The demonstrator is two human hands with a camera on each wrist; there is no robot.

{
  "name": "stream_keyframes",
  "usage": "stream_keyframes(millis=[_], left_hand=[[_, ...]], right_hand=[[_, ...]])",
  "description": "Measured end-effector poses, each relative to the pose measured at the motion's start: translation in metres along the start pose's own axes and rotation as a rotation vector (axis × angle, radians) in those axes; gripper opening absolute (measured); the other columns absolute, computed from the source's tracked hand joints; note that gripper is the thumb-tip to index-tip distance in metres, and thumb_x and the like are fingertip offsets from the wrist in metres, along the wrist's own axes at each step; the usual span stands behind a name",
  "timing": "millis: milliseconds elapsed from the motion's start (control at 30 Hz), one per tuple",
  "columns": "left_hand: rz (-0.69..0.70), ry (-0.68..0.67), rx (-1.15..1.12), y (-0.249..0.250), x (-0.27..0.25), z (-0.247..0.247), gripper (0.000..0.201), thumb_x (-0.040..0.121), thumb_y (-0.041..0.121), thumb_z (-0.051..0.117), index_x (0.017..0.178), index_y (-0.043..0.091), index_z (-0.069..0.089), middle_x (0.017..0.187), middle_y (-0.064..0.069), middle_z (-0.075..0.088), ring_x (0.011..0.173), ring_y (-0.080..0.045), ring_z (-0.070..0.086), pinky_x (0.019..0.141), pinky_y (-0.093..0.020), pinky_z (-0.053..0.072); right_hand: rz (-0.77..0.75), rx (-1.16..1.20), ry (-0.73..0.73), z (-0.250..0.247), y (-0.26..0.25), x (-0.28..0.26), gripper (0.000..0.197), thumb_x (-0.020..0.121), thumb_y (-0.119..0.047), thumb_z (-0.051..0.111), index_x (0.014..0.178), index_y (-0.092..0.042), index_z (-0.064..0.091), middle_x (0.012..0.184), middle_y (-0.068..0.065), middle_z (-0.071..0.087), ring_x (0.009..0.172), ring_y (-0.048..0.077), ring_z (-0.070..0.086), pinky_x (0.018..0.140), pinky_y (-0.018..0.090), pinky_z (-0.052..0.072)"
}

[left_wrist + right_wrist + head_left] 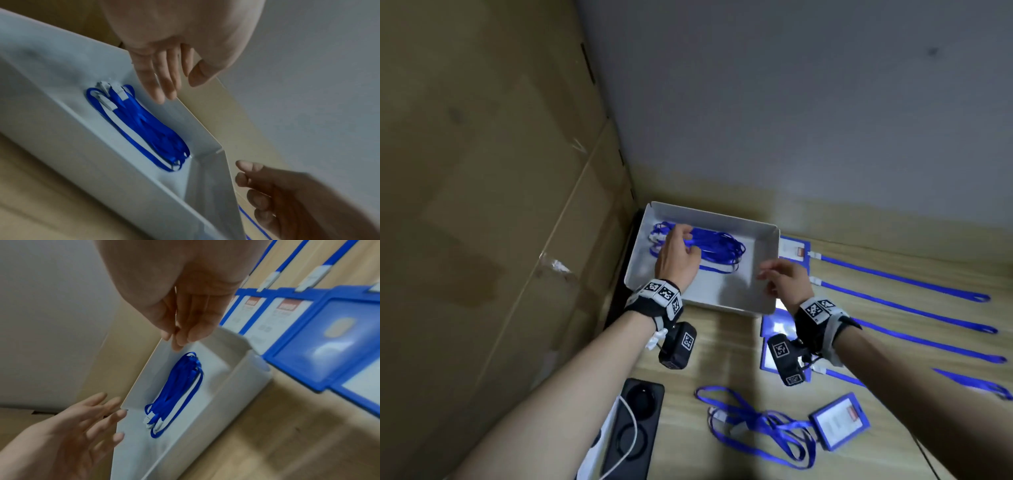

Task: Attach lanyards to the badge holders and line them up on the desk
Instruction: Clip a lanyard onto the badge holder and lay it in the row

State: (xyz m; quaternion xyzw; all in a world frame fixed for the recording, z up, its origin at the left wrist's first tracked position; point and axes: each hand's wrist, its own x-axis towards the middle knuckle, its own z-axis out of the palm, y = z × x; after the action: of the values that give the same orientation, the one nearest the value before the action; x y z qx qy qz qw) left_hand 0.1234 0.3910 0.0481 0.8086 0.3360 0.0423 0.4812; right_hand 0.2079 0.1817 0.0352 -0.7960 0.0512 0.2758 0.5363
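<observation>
blue lanyards point(709, 248) lay bundled in one white tray point(767, 240) at the back of our wooden desk point(722, 346); the bundle was too tangled to count. our left hand point(678, 257) hovered over its clip end, fingers straight and loose, gripping nothing. our right hand point(786, 279) hung at the tray's right rim, fingers gently curled, empty. right of the tray we counted five lanyards laid in a row, clipped to holders point(287, 316) as far as we could see. one more holder point(839, 420) sat nearest us beside a loose tangle point(756, 425).
</observation>
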Motion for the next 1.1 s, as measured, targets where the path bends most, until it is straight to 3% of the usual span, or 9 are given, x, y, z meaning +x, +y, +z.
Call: stream_keyframes(millis=[167,300,433,533,633,800,933,1033,1100], left_hand=[[0.178,-0.144,0.076,0.005,-0.064,0.034,0.023,0.091,0.01,0.051,0.111,0.018,0.06,0.105,0.004,0.065,0.084,-0.018,0.061,0.078,-0.031,0.05],[0.099,-0.365,0.17,-0.023,-0.114,0.062,0.018,0.087,0.015,0.052,0.098,0.021,0.064,0.084,0.006,0.063,0.084,-0.023,0.062,0.073,-0.028,0.049],[0.019,-0.568,0.314,-0.06,-0.151,0.075,0.012,0.084,0.024,0.057,0.09,0.026,0.068,0.09,0.007,0.068,0.093,-0.022,0.064,0.077,-0.028,0.049],[-0.001,-0.624,0.387,-0.08,-0.171,0.082,0.014,0.086,0.024,0.056,0.089,0.023,0.069,0.1,0.0,0.071,0.096,-0.026,0.064,0.082,-0.031,0.05],[-0.014,-0.662,0.421,-0.094,-0.184,0.087,0.016,0.089,0.021,0.053,0.092,0.02,0.069,0.097,-0.002,0.071,0.094,-0.027,0.064,0.08,-0.032,0.051],[-0.013,-0.662,0.45,-0.096,-0.191,0.089,0.018,0.085,0.022,0.05,0.087,0.024,0.068,0.094,0.001,0.071,0.089,-0.026,0.064,0.081,-0.035,0.054],[0.065,-0.698,0.441,-0.085,-0.195,0.092,0.013,0.081,0.027,0.063,0.09,0.031,0.069,0.095,0.007,0.069,0.092,-0.019,0.063,0.08,-0.03,0.052],[0.181,-0.746,0.504,-0.074,-0.197,0.097,0.018,0.077,0.048,0.066,0.084,0.032,0.067,0.084,0.006,0.065,0.083,-0.022,0.061,0.075,-0.035,0.054],[0.215,-0.726,0.497,-0.062,-0.198,0.1,0.021,0.078,0.048,0.065,0.079,0.027,0.067,0.077,0.003,0.065,0.077,-0.024,0.06,0.07,-0.037,0.054]], right_hand=[[0.062,-0.157,-0.274,-0.02,0.043,-0.058,0.019,0.091,0.006,0.052,0.086,-0.004,0.067,0.07,0.017,0.065,0.044,0.018,0.048,0.042,0.022,0.041],[0.089,-0.387,-0.425,-0.024,0.091,-0.09,0.015,0.088,0.002,0.058,0.084,-0.008,0.068,0.068,0.012,0.063,0.047,0.015,0.051,0.044,0.021,0.042],[-0.056,-0.683,-0.549,-0.022,0.122,-0.116,0.019,0.079,-0.008,0.07,0.075,-0.026,0.071,0.067,-0.01,0.066,0.059,0.003,0.058,0.063,0.021,0.047],[-0.131,-0.953,-0.667,-0.016,0.137,-0.133,0.017,0.076,-0.022,0.074,0.093,-0.025,0.072,0.083,-0.01,0.063,0.078,0.008,0.059,0.072,0.023,0.045],[-0.209,-1.118,-0.595,-0.012,0.158,-0.144,0.027,0.075,-0.033,0.07,0.101,-0.028,0.066,0.102,-0.008,0.057,0.097,0.015,0.055,0.073,0.025,0.041],[-0.24,-1.144,-0.446,-0.01,0.176,-0.15,0.009,0.077,-0.031,0.067,0.085,-0.029,0.065,0.105,-0.013,0.054,0.107,0.014,0.049,0.068,0.028,0.044],[-0.249,-0.933,-0.414,-0.021,0.173,-0.153,0.016,0.078,-0.037,0.075,0.084,-0.024,0.07,0.092,-0.01,0.051,0.096,0.014,0.044,0.072,0.028,0.036],[-0.201,-0.658,-0.323,-0.038,0.17,-0.154,0.016,0.077,-0.032,0.081,0.074,-0.024,0.067,0.079,-0.007,0.06,0.077,0.01,0.052,0.072,0.027,0.042],[-0.093,-0.478,-0.289,-0.052,0.164,-0.159,0.018,0.077,-0.03,0.082,0.071,-0.021,0.067,0.072,0.0,0.068,0.067,0.01,0.059,0.069,0.032,0.05]])
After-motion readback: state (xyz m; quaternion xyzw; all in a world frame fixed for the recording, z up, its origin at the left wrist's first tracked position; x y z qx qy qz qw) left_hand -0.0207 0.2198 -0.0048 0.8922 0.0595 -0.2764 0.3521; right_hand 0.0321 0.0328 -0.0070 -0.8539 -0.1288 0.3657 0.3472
